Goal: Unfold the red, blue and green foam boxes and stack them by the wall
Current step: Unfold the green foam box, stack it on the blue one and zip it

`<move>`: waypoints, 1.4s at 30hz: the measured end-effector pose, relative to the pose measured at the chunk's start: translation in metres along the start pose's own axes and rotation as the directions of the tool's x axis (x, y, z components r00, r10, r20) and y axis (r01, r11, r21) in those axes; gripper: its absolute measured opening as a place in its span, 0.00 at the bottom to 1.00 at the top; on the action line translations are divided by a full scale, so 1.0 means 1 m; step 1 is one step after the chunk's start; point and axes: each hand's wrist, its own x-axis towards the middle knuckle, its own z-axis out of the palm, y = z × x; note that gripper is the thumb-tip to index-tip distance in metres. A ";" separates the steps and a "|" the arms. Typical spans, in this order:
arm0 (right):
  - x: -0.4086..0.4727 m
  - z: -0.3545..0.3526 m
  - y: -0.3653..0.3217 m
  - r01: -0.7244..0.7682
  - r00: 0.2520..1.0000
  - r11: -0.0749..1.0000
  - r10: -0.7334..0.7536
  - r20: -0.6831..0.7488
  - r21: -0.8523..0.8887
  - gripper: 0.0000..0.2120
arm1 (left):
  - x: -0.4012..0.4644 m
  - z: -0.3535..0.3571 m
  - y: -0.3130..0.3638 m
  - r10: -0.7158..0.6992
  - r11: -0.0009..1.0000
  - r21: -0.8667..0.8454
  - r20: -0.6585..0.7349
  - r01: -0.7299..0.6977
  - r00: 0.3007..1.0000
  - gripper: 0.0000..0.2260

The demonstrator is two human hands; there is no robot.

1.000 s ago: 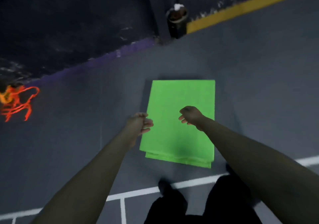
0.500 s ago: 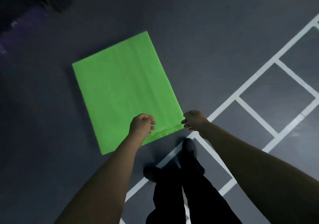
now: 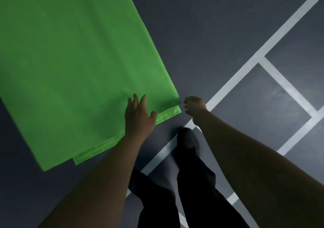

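The left hand (image 3: 139, 117) is laid flat, fingers straight, on the folded green foam box (image 3: 75, 66). The right hand (image 3: 194, 105), fingers curled, is held at its corner; a grip cannot be told. The box is spread across the floor (image 3: 219, 26) in the upper left of the frame, its long axis slanted toward lower right.

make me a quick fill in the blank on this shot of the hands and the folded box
1. The folded foam box on the floor is ____ in colour.
2. The ____ hand lies with straight fingers over the box's near edge.
3. The right hand is beside the box's near ____.
4. The lines painted on the floor are ____.

Missing words: green; left; corner; white
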 end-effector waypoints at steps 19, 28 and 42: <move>0.106 0.055 0.015 -0.146 0.970 0.987 0.129 0.206 0.071 0.15 | 0.050 0.079 -0.004 0.348 0.913 0.332 -0.332 -0.237 0.877 0.33; 0.043 0.053 0.016 -0.098 0.988 0.994 0.103 0.118 -0.048 0.22 | -0.008 0.006 0.004 0.245 0.968 0.180 -0.529 -0.175 0.813 0.28; -0.228 0.078 -0.083 -0.008 0.997 1.000 0.010 0.077 -0.028 0.40 | -0.095 -0.245 0.029 -0.226 0.965 -0.201 -0.319 0.167 0.921 0.44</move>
